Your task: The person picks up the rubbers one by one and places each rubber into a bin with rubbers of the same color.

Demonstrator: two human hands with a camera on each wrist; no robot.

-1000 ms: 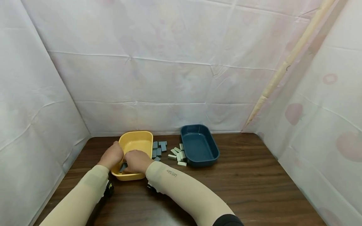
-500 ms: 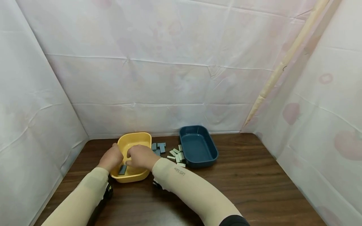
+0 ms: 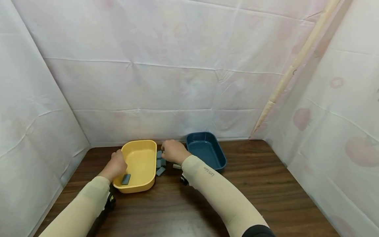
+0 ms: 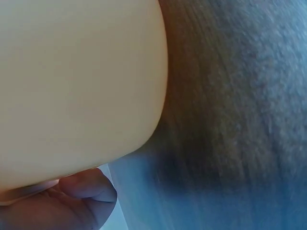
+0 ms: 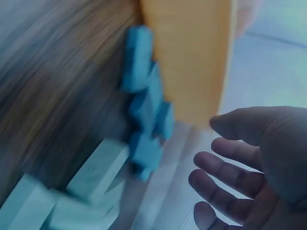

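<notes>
My left hand (image 3: 117, 164) grips the left rim of a yellow plastic tray (image 3: 140, 164); in the left wrist view its thumb (image 4: 88, 187) bends at the tray's edge. One dark blue-grey rectangular block (image 3: 125, 179) lies in the tray's near left corner. Several more blue-grey blocks (image 3: 160, 171) lie on the table against the tray's right side. Over these hovers my right hand (image 3: 175, 152). The right wrist view shows its fingers (image 5: 230, 175) loosely extended and apart, with nothing between them, above the blocks, which look bluish there (image 5: 139, 57).
A dark blue tray (image 3: 205, 153) stands to the right, partly behind my right forearm. Pale green-white blocks (image 5: 98, 170) lie between the two trays, mostly hidden by the right hand in the head view. A white patterned cloth (image 3: 165, 82) walls the back and sides.
My right hand has left the block in the yellow tray and moved right, out over the blue-grey blocks on the table. The left hand stays on the rim.
</notes>
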